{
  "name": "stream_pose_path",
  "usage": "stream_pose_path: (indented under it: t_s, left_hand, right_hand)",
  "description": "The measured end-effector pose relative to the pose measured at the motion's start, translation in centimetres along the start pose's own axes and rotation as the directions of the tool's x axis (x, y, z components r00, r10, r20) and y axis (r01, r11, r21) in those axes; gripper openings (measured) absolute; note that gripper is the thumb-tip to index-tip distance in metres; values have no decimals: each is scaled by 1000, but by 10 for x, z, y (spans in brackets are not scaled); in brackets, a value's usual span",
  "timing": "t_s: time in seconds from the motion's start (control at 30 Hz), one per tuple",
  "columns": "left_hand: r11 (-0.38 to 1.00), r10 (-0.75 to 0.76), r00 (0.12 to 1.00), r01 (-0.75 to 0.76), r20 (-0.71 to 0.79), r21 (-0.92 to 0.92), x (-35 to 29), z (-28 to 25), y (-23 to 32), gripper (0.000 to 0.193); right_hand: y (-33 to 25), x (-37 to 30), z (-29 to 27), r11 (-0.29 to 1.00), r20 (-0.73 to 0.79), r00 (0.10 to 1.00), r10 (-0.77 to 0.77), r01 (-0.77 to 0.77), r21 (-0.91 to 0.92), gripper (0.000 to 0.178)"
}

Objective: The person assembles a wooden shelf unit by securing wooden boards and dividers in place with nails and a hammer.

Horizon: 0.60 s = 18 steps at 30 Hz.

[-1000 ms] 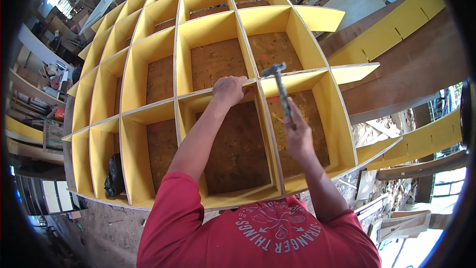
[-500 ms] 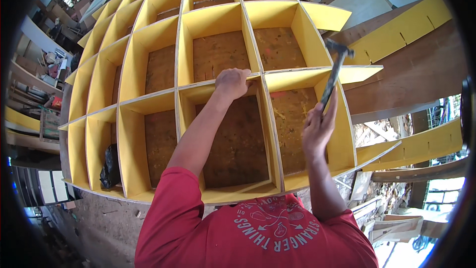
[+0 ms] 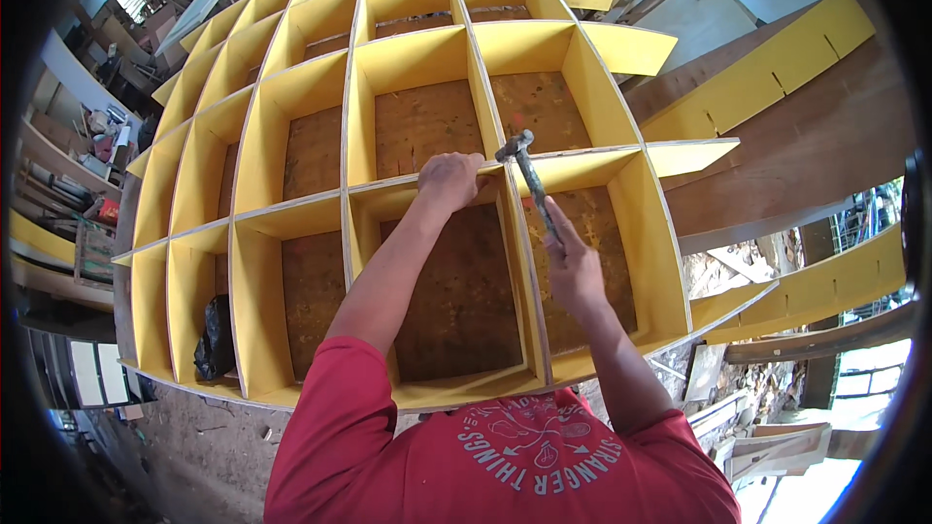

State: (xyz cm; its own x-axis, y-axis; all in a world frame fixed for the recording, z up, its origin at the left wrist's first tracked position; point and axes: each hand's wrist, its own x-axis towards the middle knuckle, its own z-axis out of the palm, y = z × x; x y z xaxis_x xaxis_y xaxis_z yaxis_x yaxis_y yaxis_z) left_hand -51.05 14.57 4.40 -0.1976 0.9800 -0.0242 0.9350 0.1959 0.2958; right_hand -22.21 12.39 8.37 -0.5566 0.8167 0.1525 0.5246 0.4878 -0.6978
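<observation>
My right hand (image 3: 575, 272) is closed around the handle of a dark-shafted hammer (image 3: 532, 180); its grey metal head lies ahead of my fingers, over a joint of the yellow wooden grid frame (image 3: 260, 311). My left hand (image 3: 449, 180) clasps the crosspiece just left of that joint.

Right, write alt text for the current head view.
Person in a red shirt, right hand holding a hammer with its head close to a joint of a yellow grid; left hand grips a panel edge beside that joint. A black bag sits in a lower-left compartment.
</observation>
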Motion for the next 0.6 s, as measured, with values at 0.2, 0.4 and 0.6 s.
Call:
stream_pose_path:
  t_s: [0.2, 0.4, 0.6]
  left_hand:
    - [998, 5, 1000, -6, 29, 57, 3, -4, 4, 24]
    - [1000, 13, 1000, -13, 1, 19, 3, 3, -4, 39]
    - [995, -75, 997, 75, -6, -68, -4, -5, 5, 34]
  right_hand:
    - [-9, 12, -4, 978, -487, 858, -166, 207, 30, 64]
    - [-25, 11, -15, 975, 48, 998, -44, 53, -216, 65]
    - [-3, 13, -16, 864, 200, 978, 57, 52, -500, 70]
